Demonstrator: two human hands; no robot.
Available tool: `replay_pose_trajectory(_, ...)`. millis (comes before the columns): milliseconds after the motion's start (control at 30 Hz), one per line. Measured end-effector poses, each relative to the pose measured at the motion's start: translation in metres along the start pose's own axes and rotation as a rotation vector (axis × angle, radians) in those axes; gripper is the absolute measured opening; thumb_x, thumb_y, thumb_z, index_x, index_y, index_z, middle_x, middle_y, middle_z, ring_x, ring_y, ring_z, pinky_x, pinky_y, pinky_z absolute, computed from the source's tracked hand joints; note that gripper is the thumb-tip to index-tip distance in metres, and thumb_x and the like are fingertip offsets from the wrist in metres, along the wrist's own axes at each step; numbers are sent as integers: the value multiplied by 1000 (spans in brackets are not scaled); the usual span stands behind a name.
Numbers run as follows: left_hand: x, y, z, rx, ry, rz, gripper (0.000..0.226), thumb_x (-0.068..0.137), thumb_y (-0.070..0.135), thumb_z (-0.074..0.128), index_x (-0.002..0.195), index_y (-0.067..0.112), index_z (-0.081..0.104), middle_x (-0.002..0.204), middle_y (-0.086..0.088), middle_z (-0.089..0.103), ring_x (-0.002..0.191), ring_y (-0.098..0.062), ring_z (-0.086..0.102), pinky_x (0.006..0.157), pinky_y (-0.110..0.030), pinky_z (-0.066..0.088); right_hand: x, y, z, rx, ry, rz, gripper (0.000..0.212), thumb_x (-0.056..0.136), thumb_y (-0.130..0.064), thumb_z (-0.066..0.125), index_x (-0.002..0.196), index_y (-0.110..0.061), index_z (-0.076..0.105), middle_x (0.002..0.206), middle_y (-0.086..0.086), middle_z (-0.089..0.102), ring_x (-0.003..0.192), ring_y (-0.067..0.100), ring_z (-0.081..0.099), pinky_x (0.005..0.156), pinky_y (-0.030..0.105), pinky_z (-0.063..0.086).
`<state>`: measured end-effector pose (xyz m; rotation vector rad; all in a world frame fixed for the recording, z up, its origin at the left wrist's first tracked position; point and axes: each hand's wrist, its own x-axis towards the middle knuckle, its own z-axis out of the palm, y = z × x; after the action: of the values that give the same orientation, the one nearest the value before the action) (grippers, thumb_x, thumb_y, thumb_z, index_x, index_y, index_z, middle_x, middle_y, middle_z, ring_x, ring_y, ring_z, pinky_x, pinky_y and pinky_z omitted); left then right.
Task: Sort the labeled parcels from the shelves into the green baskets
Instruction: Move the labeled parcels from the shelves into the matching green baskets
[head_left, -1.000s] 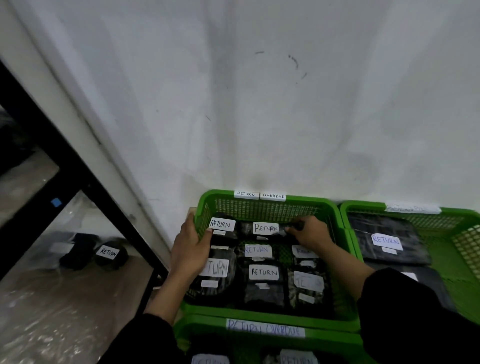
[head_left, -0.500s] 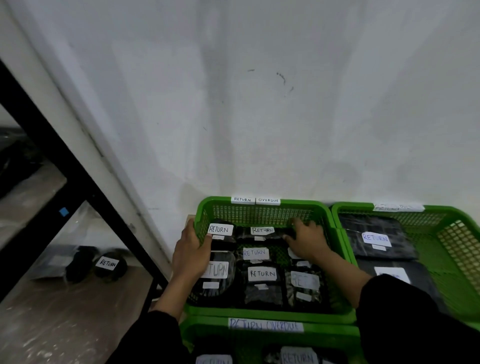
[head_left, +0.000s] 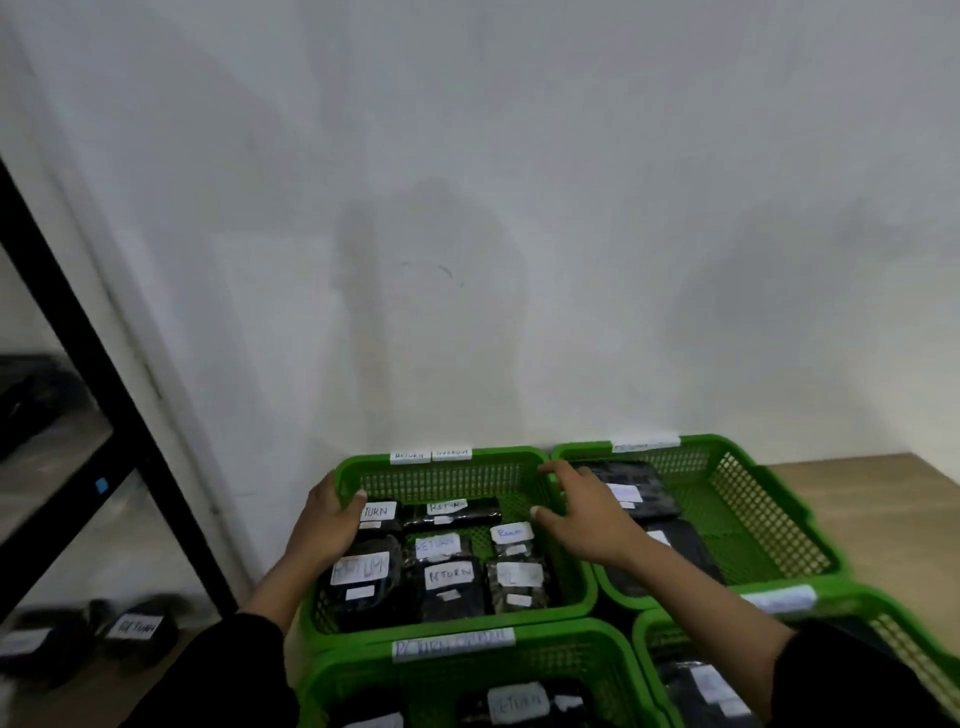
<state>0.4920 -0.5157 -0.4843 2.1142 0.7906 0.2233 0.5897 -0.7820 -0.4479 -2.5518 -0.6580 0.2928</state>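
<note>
- Green plastic mesh made up the basket (head_left: 447, 478) I was working at, the far-left one of four, tagged "RETURN" and "OVERDUE" on its back rim; black labeled parcels (head_left: 449, 584) lay flat inside it in rough rows, white labels up.
- My left hand (head_left: 327, 525) gripped the basket's left rim, thumb hooked over the inside of the wall, fingers down the outside.
- My right hand (head_left: 582, 512) hovered over the wall shared with the neighbouring basket (head_left: 748, 509), fingers spread and loose; that grip held nothing.
- I judged the step to be squaring this basket up. Done well, that meant taking both side rims evenly and sliding it level, so the parcels stayed flat with labels readable.
- The right fingers needed to close on the rim itself, not catch on the next basket's edge.
- On the black shelf (head_left: 78, 364) to my left, more parcels (head_left: 137, 631) labeled "RETURN" lay unsorted, well apart from the baskets.
</note>
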Motion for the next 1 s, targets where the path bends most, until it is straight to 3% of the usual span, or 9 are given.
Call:
replay_pose_trajectory(167,-38,31,-10,-47,-1,113,57,98,33,41,147,11,21,155,-9,24,141,-26,26,112,-35,22,-51,-8,-29,20,84,-87,49,89,-36,58,133,-23,40,130,8,46,117,23,49,97,33,43)
replay_pose_trajectory(400,-140,46,-24,-137,1,195,48,97,33,43,141,15,32,146,-5,40,131,-24,41,103,-31,33,-147,-21,-47,54,197,-185,45,89,-34,60,128,-21,45,115,5,54,104,18,54,88,29,45)
replay_pose_trajectory(600,-257,9,-31,-210,29,166,37,96,32,46,130,17,46,135,-4,51,118,-19,49,95,-28,36,-259,-32,-25,108,190,-227,44,90,-31,60,129,-19,45,105,-2,49,94,11,48,80,23,38)
replay_pose_trajectory(733,-334,-22,-38,-193,-40,157,36,96,28,48,128,14,48,133,-5,52,120,-18,48,95,-26,33,-332,-41,-2,158,134,-206,43,91,-31,59,130,-19,45,114,3,53,97,13,52,80,25,41)
replay_pose_trajectory(900,-384,-46,-73,-192,-6,140,35,94,30,50,126,15,50,130,-1,55,119,-19,51,102,-33,38,-386,-63,11,134,119,-194,42,91,-32,59,129,-19,47,112,3,57,94,13,54,78,24,42)
replay_pose_trajectory(1000,-408,-60,-102,-225,27,138,34,95,29,49,125,15,51,121,-1,57,115,-21,53,98,-32,39,-410,-88,16,142,118,-201,41,91,-31,59,129,-18,47,112,5,58,96,15,54,79,25,42)
